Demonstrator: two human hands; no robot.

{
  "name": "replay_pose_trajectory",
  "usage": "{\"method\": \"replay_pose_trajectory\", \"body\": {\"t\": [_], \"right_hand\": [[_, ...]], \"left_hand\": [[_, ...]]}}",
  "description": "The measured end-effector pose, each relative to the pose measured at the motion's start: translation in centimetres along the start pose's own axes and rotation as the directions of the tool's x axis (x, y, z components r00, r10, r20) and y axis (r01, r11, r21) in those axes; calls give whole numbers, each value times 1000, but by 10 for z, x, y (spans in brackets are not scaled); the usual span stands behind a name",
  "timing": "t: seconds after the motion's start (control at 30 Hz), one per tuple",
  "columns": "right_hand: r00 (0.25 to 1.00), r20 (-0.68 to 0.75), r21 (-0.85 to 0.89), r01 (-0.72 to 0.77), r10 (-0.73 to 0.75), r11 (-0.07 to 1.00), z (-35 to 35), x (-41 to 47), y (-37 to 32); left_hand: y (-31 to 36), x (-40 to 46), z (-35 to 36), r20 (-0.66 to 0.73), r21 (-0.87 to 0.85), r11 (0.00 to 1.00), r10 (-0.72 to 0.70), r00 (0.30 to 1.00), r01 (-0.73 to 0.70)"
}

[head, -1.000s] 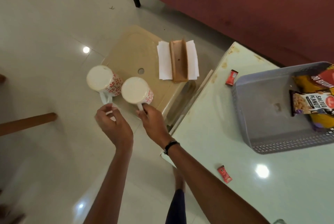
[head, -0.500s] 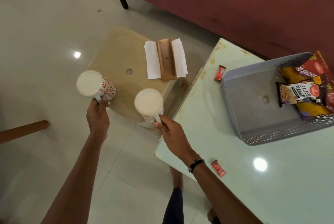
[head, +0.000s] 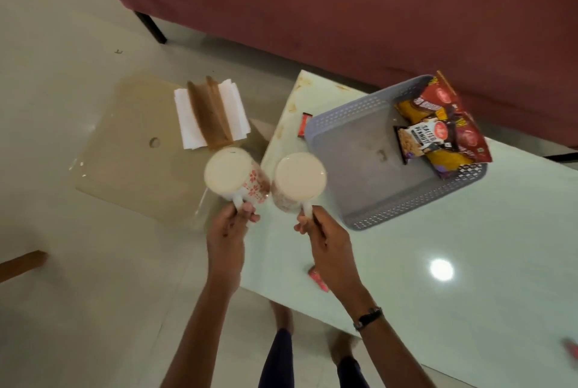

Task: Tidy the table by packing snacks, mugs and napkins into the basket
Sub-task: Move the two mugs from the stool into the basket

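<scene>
On the table (head: 469, 262) sits the basket (head: 391, 209), snack packs (head: 438, 128) piled at its far end. Beside it, the left hand (head: 226, 231) grips one mug (head: 233, 178) by its handle; the right hand (head: 328, 243) likewise grips the other mug (head: 297, 182). Napkins (head: 187, 118) lie on a stool (head: 125, 150).
</scene>
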State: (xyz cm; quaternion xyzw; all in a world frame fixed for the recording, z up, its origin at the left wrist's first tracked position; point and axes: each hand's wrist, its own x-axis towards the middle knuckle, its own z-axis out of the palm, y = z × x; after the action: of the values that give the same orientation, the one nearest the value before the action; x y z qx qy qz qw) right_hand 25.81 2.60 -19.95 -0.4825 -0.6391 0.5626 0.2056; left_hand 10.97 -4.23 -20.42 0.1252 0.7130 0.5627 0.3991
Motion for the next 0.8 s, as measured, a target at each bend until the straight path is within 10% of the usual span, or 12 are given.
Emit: {"method": "replay_pose_trajectory", "body": {"t": [0.3,0.8], "right_hand": [[944,-328,-145,-33,-16,989,-140,19,43],[952,-298,-197,15,-74,980,-194,63,107]], "left_hand": [[14,26,170,291,130,988,46,956,-87],[-40,91,270,281,344,935,-18,960,-83]]}}
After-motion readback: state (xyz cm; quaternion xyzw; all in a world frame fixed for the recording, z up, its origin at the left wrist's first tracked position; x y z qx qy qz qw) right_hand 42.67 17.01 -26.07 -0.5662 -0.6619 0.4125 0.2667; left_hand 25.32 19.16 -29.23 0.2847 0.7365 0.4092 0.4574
